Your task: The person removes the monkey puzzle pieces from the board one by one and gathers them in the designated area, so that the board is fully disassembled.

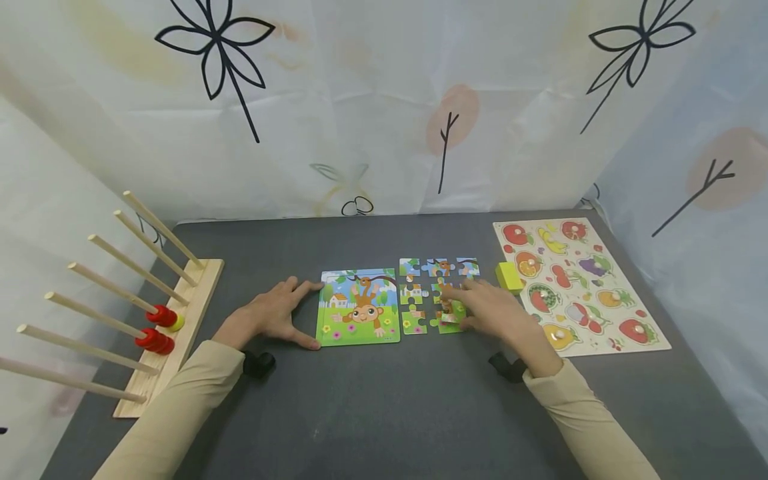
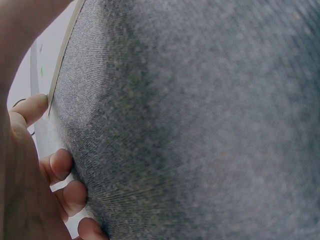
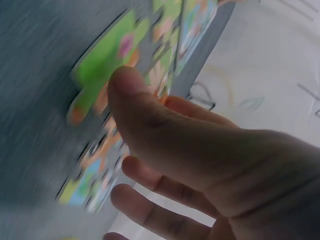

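Note:
My left hand (image 1: 273, 313) is spread at the left edge of a square monkey picture board (image 1: 360, 307), index finger at its upper corner and thumb at its lower corner. In the left wrist view, the fingers (image 2: 75, 197) rest near the dark cloth. Right of the board, loose jigsaw pieces (image 1: 414, 321) lie in rows with gaps. My right hand (image 1: 495, 310) is over the lower right pieces, thumb and index finger pinching a puzzle piece (image 1: 448, 317). In the right wrist view, the thumb overlaps a green piece (image 3: 102, 62), hiding part of it.
A wooden peg rack (image 1: 198, 293) with red and yellow rings (image 1: 157, 340) stands at the left. A yellow block (image 1: 509, 277) sits beside the fruit puzzle board (image 1: 630, 297) at the right. Patterned cloth (image 1: 384, 113) hangs behind the dark table (image 1: 384, 407).

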`<state>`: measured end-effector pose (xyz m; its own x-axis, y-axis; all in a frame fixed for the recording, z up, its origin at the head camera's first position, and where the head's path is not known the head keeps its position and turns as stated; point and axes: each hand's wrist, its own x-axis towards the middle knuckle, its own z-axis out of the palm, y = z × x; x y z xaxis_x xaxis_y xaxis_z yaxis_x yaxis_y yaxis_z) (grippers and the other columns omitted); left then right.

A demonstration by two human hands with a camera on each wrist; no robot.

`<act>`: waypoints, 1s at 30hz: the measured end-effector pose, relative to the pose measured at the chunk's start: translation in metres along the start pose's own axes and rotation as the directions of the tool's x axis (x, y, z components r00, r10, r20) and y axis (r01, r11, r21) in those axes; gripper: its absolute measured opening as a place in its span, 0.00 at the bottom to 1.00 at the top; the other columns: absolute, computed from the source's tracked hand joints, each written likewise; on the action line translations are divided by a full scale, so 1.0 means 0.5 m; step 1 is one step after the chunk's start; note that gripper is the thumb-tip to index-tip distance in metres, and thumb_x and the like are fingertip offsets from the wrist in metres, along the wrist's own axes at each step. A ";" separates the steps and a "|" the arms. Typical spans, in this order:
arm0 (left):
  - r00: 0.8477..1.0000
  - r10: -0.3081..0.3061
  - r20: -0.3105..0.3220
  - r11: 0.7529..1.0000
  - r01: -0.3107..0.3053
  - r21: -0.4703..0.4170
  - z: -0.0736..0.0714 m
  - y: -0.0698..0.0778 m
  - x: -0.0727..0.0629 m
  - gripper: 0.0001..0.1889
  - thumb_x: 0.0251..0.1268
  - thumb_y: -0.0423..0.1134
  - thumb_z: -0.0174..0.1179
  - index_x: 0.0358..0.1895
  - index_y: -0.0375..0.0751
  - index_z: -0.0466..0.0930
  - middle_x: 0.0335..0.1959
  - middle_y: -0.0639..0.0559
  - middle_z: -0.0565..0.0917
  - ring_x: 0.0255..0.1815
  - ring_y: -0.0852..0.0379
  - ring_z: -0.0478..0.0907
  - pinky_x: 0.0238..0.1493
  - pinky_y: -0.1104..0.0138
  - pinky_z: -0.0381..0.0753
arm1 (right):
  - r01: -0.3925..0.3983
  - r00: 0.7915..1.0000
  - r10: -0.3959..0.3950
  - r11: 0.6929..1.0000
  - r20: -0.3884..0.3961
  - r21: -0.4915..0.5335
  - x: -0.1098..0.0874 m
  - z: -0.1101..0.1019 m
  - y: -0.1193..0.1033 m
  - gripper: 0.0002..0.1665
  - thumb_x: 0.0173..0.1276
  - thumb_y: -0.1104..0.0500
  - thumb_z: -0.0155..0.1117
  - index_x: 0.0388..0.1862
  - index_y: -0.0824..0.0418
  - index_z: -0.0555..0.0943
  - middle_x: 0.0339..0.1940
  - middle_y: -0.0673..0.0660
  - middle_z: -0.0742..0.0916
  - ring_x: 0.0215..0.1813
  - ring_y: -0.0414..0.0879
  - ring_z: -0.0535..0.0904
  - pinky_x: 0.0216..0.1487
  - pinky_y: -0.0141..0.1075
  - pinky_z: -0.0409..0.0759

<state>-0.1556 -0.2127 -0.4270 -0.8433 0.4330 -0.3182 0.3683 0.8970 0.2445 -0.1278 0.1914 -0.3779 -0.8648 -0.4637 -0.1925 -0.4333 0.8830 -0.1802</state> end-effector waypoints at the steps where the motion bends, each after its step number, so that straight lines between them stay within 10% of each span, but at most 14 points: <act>1: 1.000 -0.003 0.001 1.000 0.003 0.000 0.001 0.000 0.001 0.64 0.37 0.76 0.74 0.79 0.51 0.58 0.47 0.45 0.70 0.44 0.51 0.67 0.32 0.63 0.66 | -0.013 1.000 0.013 1.000 0.014 -0.003 -0.005 -0.001 0.007 0.33 0.58 0.61 0.80 0.64 0.50 0.82 0.53 0.60 0.85 0.47 0.54 0.81 0.41 0.45 0.81; 11: 1.000 -0.008 0.004 1.000 0.008 0.011 0.000 -0.002 -0.001 0.64 0.36 0.76 0.74 0.79 0.52 0.58 0.47 0.45 0.70 0.44 0.51 0.67 0.32 0.63 0.66 | -0.048 0.997 0.044 0.997 0.069 0.052 -0.038 0.001 0.046 0.32 0.57 0.69 0.78 0.60 0.50 0.85 0.37 0.54 0.79 0.34 0.45 0.70 0.31 0.34 0.68; 30: 1.000 -0.018 0.013 1.000 0.018 0.004 0.004 -0.006 0.001 0.64 0.36 0.76 0.74 0.80 0.52 0.58 0.46 0.46 0.69 0.42 0.51 0.66 0.32 0.63 0.66 | -0.042 0.998 0.039 0.996 0.040 0.083 -0.039 0.024 0.054 0.27 0.58 0.61 0.80 0.59 0.54 0.85 0.37 0.52 0.82 0.32 0.43 0.70 0.33 0.34 0.69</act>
<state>-0.1567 -0.2150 -0.4297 -0.8444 0.4182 -0.3348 0.3550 0.9048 0.2350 -0.1197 0.2233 -0.3906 -0.8702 -0.4316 -0.2374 -0.3741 0.8926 -0.2517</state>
